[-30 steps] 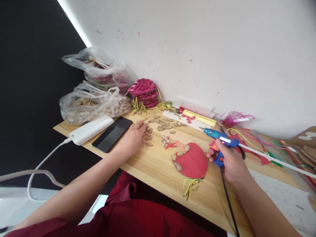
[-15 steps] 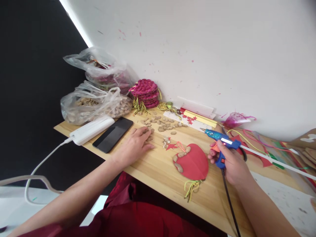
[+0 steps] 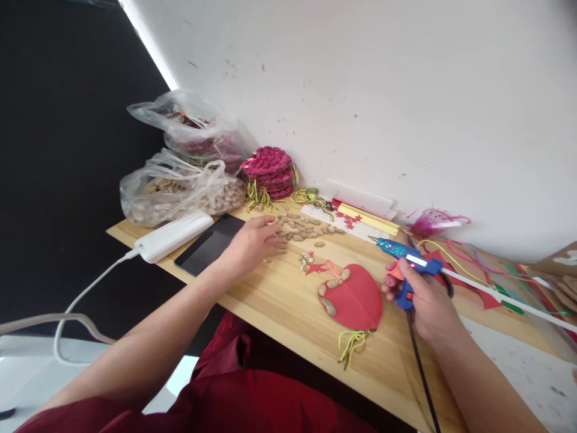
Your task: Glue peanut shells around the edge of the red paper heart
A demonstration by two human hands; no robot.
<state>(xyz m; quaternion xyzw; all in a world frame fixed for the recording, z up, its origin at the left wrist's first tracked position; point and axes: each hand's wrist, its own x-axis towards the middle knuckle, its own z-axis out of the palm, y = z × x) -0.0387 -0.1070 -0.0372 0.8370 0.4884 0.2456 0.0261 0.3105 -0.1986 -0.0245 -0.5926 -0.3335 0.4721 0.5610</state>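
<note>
My left hand (image 3: 252, 245) reaches over the left edge of the loose peanuts (image 3: 303, 227), fingers apart and curved down; its fingertips are partly hidden. In my right hand (image 3: 426, 297) is a blue glue gun (image 3: 406, 257), nozzle pointing left, a white glue stick running out behind it. Between the hands a red paper disc (image 3: 356, 297) lies on the table, with several peanuts along its left rim, an orange loop on top and a yellow-green tassel (image 3: 352, 346) below. Beside it are a red star (image 3: 317, 268) and a small pile of shell bits (image 3: 306, 260).
A black phone (image 3: 207, 246) and white power strip (image 3: 174, 236) lie left. Behind them are plastic bags (image 3: 180, 189) and stacked magenta discs (image 3: 270, 171). A yellow strip (image 3: 367, 219) lies at the back, coloured scraps at the right. The gun's black cable hangs down.
My left hand has moved up and back over the table, toward the peanuts, and now covers part of the phone. The view has shifted slightly. My right hand keeps its hold on the glue gun.
</note>
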